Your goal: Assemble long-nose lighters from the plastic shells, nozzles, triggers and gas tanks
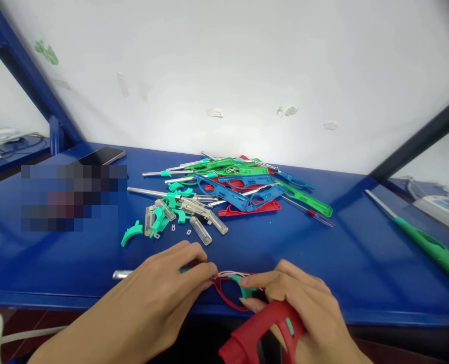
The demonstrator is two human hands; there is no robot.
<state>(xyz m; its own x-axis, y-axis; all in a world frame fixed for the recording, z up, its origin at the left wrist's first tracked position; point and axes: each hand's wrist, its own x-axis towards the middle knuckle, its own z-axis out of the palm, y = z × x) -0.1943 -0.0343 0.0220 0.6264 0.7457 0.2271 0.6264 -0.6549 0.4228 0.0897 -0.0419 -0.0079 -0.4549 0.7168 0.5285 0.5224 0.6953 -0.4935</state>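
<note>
A red lighter body [230,302], for a long-nosed lighter, lies near the table's front edge between my hands. Its metal tube [121,274] sticks out to the left, past my wrist. My left hand [175,285] is closed, thumb and fingers pinching the body where white wires [234,274] run. The fingers of my right hand [296,288] press at a teal trigger [248,291] set in the body. Held in that palm is a larger red plastic piece [258,326] with an opening and a small teal mark; its kind is unclear. My hands hide parts of the lighter.
Lighter shells in blue [224,194], green [303,198] and red [260,207] are heaped by the wall. Loose teal triggers [132,232] and clear fuel tanks [200,231] lie left of centre. A green lighter [429,242] is at right, a phone [105,155] at back left.
</note>
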